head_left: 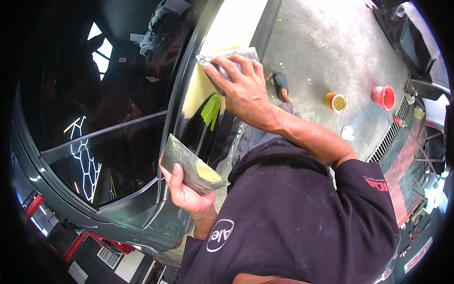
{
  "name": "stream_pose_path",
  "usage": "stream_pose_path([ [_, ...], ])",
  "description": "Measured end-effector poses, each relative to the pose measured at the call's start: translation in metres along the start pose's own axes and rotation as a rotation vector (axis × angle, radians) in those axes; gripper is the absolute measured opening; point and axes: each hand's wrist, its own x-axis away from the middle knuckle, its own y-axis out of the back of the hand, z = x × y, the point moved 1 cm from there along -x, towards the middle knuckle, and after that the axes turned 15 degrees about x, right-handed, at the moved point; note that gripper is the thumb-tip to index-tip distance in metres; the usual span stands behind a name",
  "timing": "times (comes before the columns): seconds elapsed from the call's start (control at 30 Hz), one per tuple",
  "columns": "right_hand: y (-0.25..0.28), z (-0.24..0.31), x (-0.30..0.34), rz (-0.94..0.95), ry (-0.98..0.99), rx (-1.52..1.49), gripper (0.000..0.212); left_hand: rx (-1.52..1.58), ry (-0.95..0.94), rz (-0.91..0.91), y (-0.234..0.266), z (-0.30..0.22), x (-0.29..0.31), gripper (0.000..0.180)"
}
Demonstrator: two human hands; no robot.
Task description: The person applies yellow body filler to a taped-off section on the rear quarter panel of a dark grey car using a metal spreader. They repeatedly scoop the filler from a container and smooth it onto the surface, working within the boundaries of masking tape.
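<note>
My right hand (243, 90) is closed over a wide flat putty spreader (250, 53), its fingers bent across the blade. The spreader lies against the car's side panel, which carries pale yellow filler (195, 90). Lower down, my left hand (189, 194) grips a grey flat putty plate (187, 163) by its lower edge, thumb on top. A dab of yellow putty (207, 173) sits near the plate's right end. Between the two hands, bright green tape (211, 110) sticks out from the dark door. Part of the spreader is hidden under my fingers.
The car's dark window (118, 137) spans the left side. On the concrete floor (321, 52) stand a yellow tin (336, 102) and a red bucket (384, 97). A drain grate (385, 139) runs along the right. A dark clog (280, 81) shows beside the car.
</note>
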Motion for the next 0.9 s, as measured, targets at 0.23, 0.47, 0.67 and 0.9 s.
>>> stream_pose_path([
  [0.23, 0.002, 0.034, 0.024, 0.027, 0.025, -0.005, 0.066, 0.000, -0.003, 0.014, 0.025, -0.015, 0.009, 0.049],
  [0.47, 0.008, 0.056, 0.038, 0.043, 0.044, 0.001, 0.067, -0.009, -0.051, -0.040, 0.044, -0.022, 0.013, 0.042],
  [0.67, 0.007, 0.066, 0.047, 0.048, 0.057, -0.002, 0.068, -0.031, -0.034, -0.063, 0.052, -0.027, 0.019, 0.056],
  [0.9, 0.020, 0.072, 0.052, 0.106, 0.108, -0.026, 0.071, 0.018, -0.039, -0.002, 0.052, -0.026, 0.021, 0.052],
])
